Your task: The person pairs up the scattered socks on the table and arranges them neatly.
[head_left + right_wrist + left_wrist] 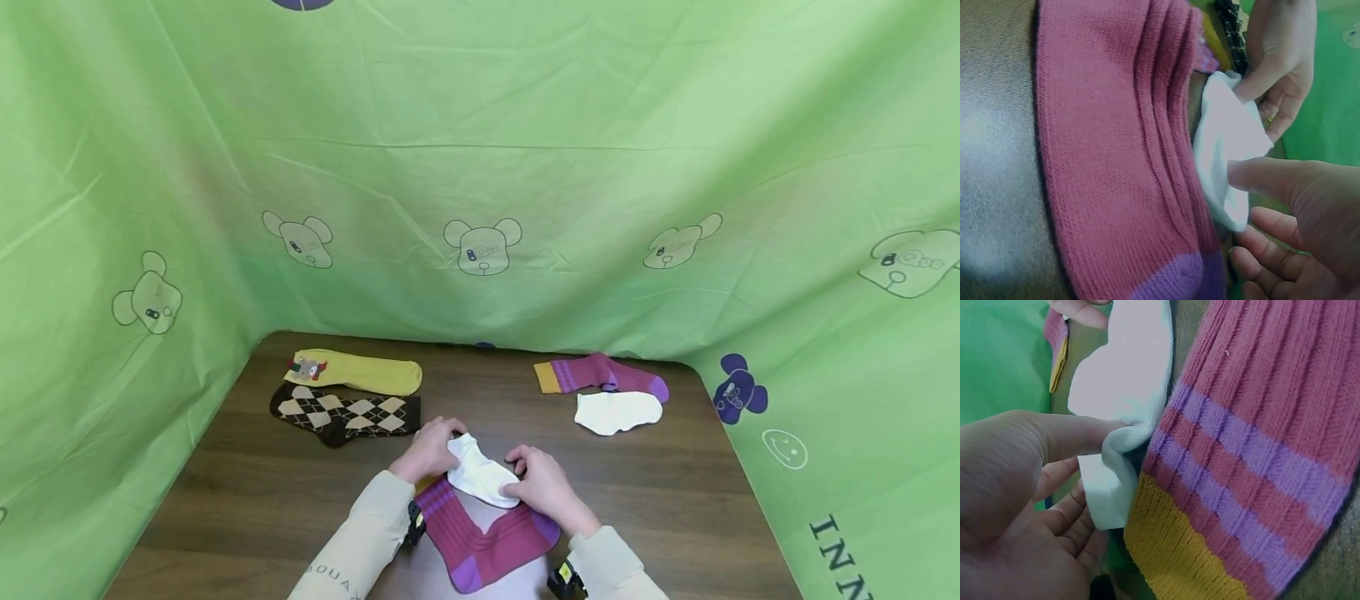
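Observation:
My left hand (429, 450) pinches a short white sock (480, 473) near its cuff; the left wrist view shows the thumb pressing a fold, with the fingers behind. At the toe end, the thumb of my right hand (546, 485) touches the sock, while its other fingers stand apart from the thumb beyond the sock's far edge. Just nearer to me lies a magenta sock (498, 546) with a purple heel and toe, bent at the heel. Its purple stripes and yellow cuff (1175, 540) show beside my left hand in the left wrist view.
At the back left, a yellow sock (367, 372) with an animal face lies behind a dark argyle sock (348, 414). Another magenta sock (592, 372) and a second white sock (618, 412) are at the back right. Green cloth (480, 167) surrounds the wooden table (247, 500).

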### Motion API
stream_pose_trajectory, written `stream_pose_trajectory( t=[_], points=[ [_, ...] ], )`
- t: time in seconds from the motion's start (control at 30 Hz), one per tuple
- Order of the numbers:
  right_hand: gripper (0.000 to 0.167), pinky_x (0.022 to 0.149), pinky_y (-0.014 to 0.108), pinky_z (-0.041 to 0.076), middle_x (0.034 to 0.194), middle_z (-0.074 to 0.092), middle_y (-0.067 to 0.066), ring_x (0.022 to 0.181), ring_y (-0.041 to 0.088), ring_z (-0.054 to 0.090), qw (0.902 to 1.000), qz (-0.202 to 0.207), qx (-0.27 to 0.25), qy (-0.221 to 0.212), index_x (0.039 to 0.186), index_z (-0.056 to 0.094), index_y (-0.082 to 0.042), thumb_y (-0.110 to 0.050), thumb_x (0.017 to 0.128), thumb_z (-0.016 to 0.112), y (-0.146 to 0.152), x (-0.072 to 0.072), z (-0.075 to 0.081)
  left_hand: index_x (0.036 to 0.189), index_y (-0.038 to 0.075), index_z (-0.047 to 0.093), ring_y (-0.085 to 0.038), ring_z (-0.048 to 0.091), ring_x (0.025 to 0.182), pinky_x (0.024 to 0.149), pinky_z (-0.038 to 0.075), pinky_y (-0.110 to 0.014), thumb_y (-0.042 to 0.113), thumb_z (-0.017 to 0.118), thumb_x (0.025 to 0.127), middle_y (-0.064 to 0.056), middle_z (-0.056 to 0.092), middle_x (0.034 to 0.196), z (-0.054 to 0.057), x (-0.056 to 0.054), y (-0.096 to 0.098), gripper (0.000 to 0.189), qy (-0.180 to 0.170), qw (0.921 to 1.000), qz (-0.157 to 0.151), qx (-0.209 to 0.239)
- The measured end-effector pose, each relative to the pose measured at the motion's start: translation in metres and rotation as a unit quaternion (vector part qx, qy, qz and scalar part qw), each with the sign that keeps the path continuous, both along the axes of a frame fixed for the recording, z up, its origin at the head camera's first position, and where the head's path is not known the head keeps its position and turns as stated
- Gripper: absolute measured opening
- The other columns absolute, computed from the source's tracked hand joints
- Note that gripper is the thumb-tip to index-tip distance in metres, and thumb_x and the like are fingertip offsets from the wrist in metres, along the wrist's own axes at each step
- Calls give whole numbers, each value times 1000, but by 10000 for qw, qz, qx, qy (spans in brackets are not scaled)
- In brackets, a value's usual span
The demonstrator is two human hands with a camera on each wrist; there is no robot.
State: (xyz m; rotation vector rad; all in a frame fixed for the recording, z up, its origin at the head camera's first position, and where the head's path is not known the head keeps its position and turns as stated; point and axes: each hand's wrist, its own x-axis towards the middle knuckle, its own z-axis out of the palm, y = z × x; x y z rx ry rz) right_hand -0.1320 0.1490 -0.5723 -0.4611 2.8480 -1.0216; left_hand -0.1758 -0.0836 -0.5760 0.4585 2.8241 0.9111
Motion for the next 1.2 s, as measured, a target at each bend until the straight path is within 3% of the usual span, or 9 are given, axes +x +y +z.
stream_pose_trajectory(
  t=[0.2, 0.43, 0.5, 0.63, 0.73, 0.87, 1.03, 1.2],
  points=[
    [39, 61, 32, 43, 72, 58, -4, 64, 10, 50, 9999, -64, -101, -95, 100, 69, -5, -13, 67, 89, -4, 0, -3, 89, 10, 62, -27, 57, 88, 83, 46, -49, 2, 82, 65, -3, 56, 89, 1, 1, -1, 32, -149, 9996, 197, -155],
    [35, 60, 31, 43, 69, 56, -7, 62, 9, 49, 9997, -115, -149, -130, 94, 68, -7, -13, 67, 89, -5, -1, -5, 105, 9, 62, -22, 58, 85, 83, 37, -49, 4, 81, 64, 1, 59, 85, 1, 1, -1, 45, -297, 9986, 363, -245],
    [34, 59, 30, 42, 68, 56, -7, 62, 9, 49, 9998, -121, -119, -141, 92, 67, -8, -13, 67, 89, -5, -1, -6, 108, 9, 66, -22, 59, 85, 83, 37, -49, 5, 82, 66, 2, 61, 85, 0, 0, -1, 46, -295, 9985, 312, -327],
    [31, 58, 30, 42, 67, 54, -7, 61, 9, 48, 9997, -152, -74, -193, 88, 67, -10, -13, 67, 89, -5, -1, -6, 100, 9, 73, -24, 62, 85, 80, 38, -46, 8, 80, 68, 1, 69, 89, -1, -1, -3, 32, -155, 9989, 55, -436],
    [28, 58, 29, 41, 66, 53, -8, 61, 9, 48, 9994, -180, -93, -296, 84, 66, -11, -14, 68, 89, -5, -1, -6, 88, 11, 75, -22, 61, 78, 78, 39, -43, 8, 78, 70, 2, 70, 85, -1, -1, -7, 19, -128, 9995, -119, -261],
    [26, 58, 28, 42, 66, 54, -8, 61, 9, 48, 9991, -171, -133, -364, 79, 65, -13, -15, 69, 89, -5, -1, -5, 83, 12, 74, -17, 55, 72, 76, 43, -40, 9, 71, 74, 4, 66, 79, 1, -2, -13, 10, -411, 9986, -178, 266],
    [27, 59, 29, 42, 66, 54, -9, 62, 9, 48, 9993, -180, -118, -311, 76, 64, -13, -14, 68, 89, -5, -1, -5, 99, 4, 75, -18, 58, 82, 75, 50, -36, 9, 63, 82, -3, 69, 92, 8, -3, -16, 21, -712, 9937, -138, 853],
    [28, 59, 29, 42, 66, 54, -9, 61, 8, 48, 9991, -186, -62, -367, 78, 63, -14, -15, 70, 90, -5, 0, -4, 104, 4, 73, -18, 58, 82, 76, 49, -36, 10, 57, 88, -4, 67, 92, 12, -4, -16, 23, -770, 9924, -106, 959]
  ],
)
